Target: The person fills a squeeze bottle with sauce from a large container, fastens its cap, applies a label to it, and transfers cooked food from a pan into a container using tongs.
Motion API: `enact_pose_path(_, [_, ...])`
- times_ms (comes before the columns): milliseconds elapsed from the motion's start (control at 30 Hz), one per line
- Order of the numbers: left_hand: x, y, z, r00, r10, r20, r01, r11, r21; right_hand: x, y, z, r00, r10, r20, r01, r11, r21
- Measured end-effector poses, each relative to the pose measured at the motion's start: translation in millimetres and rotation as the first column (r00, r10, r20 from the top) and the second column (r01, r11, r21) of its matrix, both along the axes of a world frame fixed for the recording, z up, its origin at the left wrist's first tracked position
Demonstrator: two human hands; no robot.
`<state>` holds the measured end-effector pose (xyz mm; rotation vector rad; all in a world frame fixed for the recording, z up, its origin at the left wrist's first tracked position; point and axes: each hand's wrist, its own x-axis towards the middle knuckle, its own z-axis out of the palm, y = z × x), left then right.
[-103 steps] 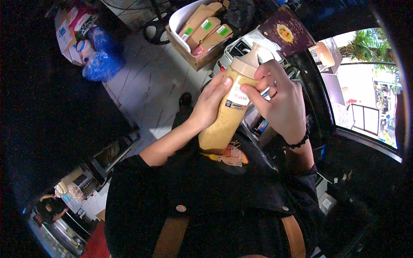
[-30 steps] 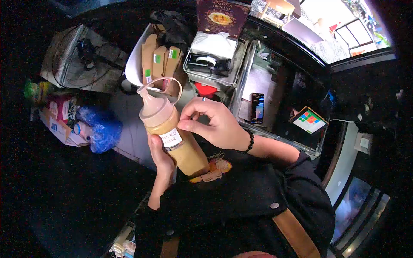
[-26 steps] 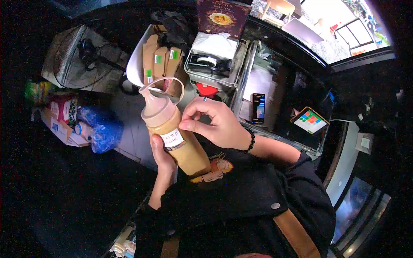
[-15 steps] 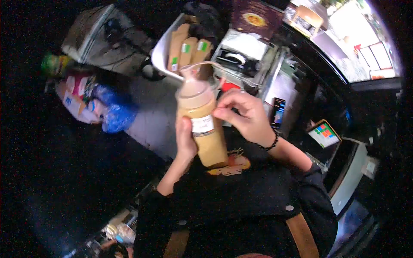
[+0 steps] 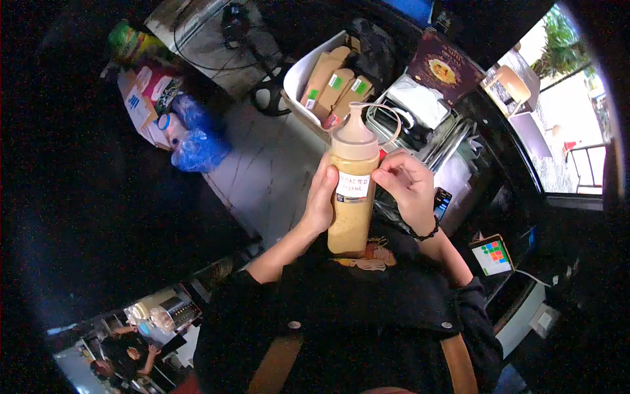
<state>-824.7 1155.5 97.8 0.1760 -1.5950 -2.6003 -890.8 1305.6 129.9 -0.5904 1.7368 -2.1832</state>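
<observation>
A squeeze bottle [image 5: 350, 226] of yellowish sauce stands nearly upright in front of my apron, its beige nozzle cap at the top with a loop strap on the right. Its white label [image 5: 354, 185] reads "ROASTED SESAME" by hand. My left hand [image 5: 321, 196] is wrapped round the bottle's left side, thumb on the front. On the other side, my right hand [image 5: 408, 190] has thumb and index finger pinched together at the label's right edge; whatever lies between the fingertips is too small to make out.
Beyond the bottle is a white bin [image 5: 298, 77] of brown cardboard pieces. A dark menu board [image 5: 446, 65], a phone [image 5: 442, 202] and a tablet [image 5: 492, 255] are on the right. Blue plastic bags [image 5: 197, 148] lie at left. Another person [image 5: 128, 351] is at lower left.
The view has turned, and the bottle with both hands now appears farther right and more upright. My left hand still holds the bottle, and my right hand stays pinched at the label's edge.
</observation>
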Motion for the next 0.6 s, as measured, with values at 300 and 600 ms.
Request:
enact_pose_path(300, [-1, -1, -3, 0.999, -0.007, -0.031, 0.010, 0.996, 0.090, -13, -8, -16, 0.990, 0.097, 0.103, -0.083, 0.987, -0.137])
enact_pose_path(600, [0, -4, -18, 0.989, 0.025, 0.144, -0.050, 0.984, 0.172, -30, -11, -34, 0.916, 0.289, 0.278, -0.196, 0.928, -0.318])
